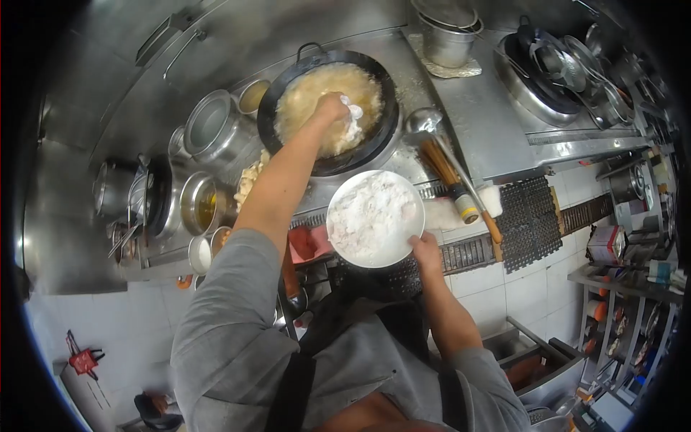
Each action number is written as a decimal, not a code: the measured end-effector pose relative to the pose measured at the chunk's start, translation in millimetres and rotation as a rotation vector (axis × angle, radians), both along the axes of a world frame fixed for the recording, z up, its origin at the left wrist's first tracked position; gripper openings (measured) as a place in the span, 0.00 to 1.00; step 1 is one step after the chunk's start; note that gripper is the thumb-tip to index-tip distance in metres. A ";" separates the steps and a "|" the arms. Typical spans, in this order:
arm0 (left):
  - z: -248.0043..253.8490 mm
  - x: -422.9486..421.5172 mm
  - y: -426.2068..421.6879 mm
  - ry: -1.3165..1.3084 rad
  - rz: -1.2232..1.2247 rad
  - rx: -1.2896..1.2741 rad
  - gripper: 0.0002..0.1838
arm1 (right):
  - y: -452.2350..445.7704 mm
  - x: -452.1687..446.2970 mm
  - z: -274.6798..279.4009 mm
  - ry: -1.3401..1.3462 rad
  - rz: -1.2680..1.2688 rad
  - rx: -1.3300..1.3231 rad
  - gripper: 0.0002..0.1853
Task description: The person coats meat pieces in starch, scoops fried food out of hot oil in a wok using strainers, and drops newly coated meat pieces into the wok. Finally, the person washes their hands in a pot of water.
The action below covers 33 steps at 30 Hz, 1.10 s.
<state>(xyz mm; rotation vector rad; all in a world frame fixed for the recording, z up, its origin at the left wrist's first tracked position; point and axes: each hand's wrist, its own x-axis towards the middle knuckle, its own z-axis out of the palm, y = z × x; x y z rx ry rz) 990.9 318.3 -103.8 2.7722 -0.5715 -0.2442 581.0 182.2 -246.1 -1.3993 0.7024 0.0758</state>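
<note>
My left hand [332, 108] reaches over a black wok [327, 167] of bubbling oil [299, 97]. Its fingers are closed on a flour-coated piece of food [353, 129], white and lumpy, hanging close above the oil; what is under the flour cannot be made out. Near my body, my right hand [426, 250] grips the right edge of a white plate [345, 253]. Loose flour and floured pieces [376, 212] cover most of that plate, which sits just in front of the wok's near rim.
A ladle [425, 122] and a bamboo brush [440, 164] lie right of the wok. Metal pots [209, 122] and an oil bowl [200, 203] stand left, beside pale chunks [248, 180]. A tall pot [448, 39] stands at the back, strainers [568, 68] far right.
</note>
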 end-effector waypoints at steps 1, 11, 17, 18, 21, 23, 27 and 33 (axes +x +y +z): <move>3.2 10.4 -7.4 -0.064 -0.032 0.095 0.21 | 2.9 -4.1 -17.0 -0.084 -0.050 -0.063 0.18; 195.0 -32.6 -61.2 -0.693 -0.195 -0.241 0.25 | -24.5 -117.1 59.0 -0.145 -0.326 0.112 0.14; 244.9 -195.2 -90.7 -0.409 -0.425 -0.507 0.27 | -69.0 -233.1 87.7 -0.246 -0.661 0.151 0.14; 233.2 -203.7 -93.8 -0.339 -0.467 -0.530 0.27 | -72.1 -242.8 104.3 -0.243 -0.718 0.135 0.14; 172.4 -227.6 -116.6 -0.195 -0.709 -0.461 0.26 | -86.8 -295.7 128.9 -0.249 -0.867 0.081 0.14; 113.0 -233.3 -145.8 0.076 -0.750 -0.441 0.26 | -88.6 -331.4 144.5 -0.275 -0.949 0.079 0.13; 46.5 -323.2 -200.0 0.578 -0.692 -0.272 0.27 | -75.9 -397.6 116.1 -0.311 -1.165 -0.080 0.16; 49.7 -418.3 -306.8 0.587 -1.070 -0.066 0.27 | -9.9 -420.9 84.4 -0.253 -1.678 -0.029 0.14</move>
